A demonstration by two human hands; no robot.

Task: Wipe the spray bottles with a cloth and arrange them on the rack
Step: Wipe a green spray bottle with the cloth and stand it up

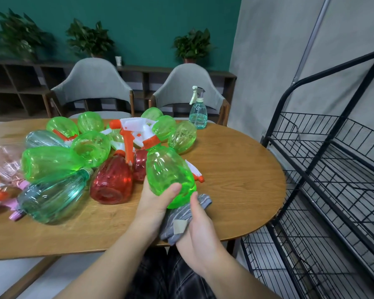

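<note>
The likeliest slip here, I judge, is the translucent green plastic spray bottle with the orange collar (170, 173) twisting out of its hold: it is smooth and rounded, raised clear above the oval wooden table (235, 180), and held low on its body only, so a firm rub from below could pivot it and send it into the heap of green, red and teal bottles (80, 160) lying on their sides just to its left. The left hand (158, 201) grips the bottle's lower body, thumb curled across the front and the other fingers wrapped behind (mostly hidden). The right hand (200, 225) closes around the grey striped cloth (181, 219) and presses it up against the bottle's base, fingers bent over the fabric. The black wire rack (333, 169) stands just right of the table with no bottle visible on its shelves, so arranging has not begun; one pale blue bottle (198, 111) stands upright at the far edge.
</note>
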